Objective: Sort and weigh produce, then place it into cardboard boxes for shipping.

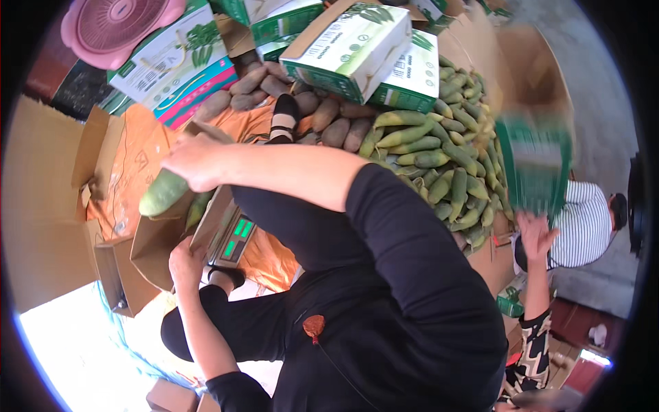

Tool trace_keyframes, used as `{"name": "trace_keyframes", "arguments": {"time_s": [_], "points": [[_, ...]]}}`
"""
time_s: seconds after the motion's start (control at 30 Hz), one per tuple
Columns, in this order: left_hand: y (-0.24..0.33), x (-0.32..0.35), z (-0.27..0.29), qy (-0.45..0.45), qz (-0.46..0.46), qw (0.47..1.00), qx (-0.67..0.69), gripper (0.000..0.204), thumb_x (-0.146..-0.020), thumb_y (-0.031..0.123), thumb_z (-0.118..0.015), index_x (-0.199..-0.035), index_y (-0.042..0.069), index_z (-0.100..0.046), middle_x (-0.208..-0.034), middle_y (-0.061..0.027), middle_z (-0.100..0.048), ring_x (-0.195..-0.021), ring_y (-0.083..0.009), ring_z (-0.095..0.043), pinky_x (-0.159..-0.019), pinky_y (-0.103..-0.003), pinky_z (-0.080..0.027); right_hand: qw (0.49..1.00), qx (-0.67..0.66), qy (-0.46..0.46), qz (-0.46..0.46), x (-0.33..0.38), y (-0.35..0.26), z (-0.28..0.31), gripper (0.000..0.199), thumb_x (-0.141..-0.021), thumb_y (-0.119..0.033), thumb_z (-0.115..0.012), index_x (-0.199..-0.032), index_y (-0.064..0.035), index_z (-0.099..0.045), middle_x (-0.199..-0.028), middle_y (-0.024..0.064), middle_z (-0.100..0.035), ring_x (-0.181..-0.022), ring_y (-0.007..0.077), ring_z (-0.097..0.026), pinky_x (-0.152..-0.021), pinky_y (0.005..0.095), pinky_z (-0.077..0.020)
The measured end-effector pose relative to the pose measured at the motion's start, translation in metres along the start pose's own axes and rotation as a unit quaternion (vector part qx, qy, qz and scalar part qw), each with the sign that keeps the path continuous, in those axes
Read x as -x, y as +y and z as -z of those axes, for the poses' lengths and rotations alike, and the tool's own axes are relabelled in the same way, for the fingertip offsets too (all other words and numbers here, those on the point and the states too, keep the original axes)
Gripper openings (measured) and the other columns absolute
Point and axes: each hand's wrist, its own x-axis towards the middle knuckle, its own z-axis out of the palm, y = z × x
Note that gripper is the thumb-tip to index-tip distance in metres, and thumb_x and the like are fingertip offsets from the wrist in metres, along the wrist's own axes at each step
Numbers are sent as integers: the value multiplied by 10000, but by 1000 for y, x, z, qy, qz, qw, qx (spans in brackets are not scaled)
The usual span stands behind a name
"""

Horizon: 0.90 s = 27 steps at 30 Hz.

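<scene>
My right hand point(195, 161) reaches across to the left, closed around the upper end of a pale green radish point(163, 193) above an open cardboard box point(152, 248). Another green radish point(199, 209) shows inside the box. My left hand point(185, 264) grips the near edge of that box, fingers partly hidden by the cardboard. The box appears to rest on a digital scale point(237, 237) with lit green figures, its platform hidden under the box.
Many green radishes point(449, 147) lie heaped at the right, with brownish roots point(336, 130) beside them. Printed cartons point(350, 48) and a pink basket point(120, 31) stand at the back. A co-worker's hand point(535, 237) touches a blurred green carton point(535, 161); someone in stripes point(583, 223) is behind.
</scene>
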Motion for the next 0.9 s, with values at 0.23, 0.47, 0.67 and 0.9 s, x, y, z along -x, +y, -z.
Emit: {"name": "trace_keyframes", "arguments": {"time_s": [0.23,0.47,0.67,0.9], "points": [[9,3,2,-7,31,999,31,289,-729,117,-650,-1010,57,-671,-849,-212,-648,-829,-384,-617,-741,-429,-474,989,-63,127,-41,10,25,-19,394,-743,-148,-689,-1122,-85,-599,-1168,96,-591,-1119,295,-510,-957,423,-416],[18,-3,-2,-19,12,1000,6,287,-737,102,-644,-1019,56,-672,-859,-216,-651,-831,-384,-621,-750,-425,-477,897,-185,343,-209,158,120,-34,231,-777,-52,-647,-1007,-27,-642,-961,116,-652,-934,244,-612,-795,338,-505],[6,-1,-5,-17,34,999,9,275,-746,106,-641,-1012,43,-661,-862,-220,-650,-841,-389,-619,-763,-424,-472,807,-117,280,-507,339,180,-122,194,-752,-47,-588,-924,-58,-676,-937,169,-661,-901,336,-629,-798,414,-487],[11,4,-5,-2,32,999,36,268,-759,113,-633,-1013,33,-657,-844,-208,-655,-822,-362,-639,-758,-397,-481,636,154,261,-710,500,207,-100,352,-767,-144,-652,-1113,-156,-589,-1122,93,-568,-1069,312,-519,-885,436,-467]]}}
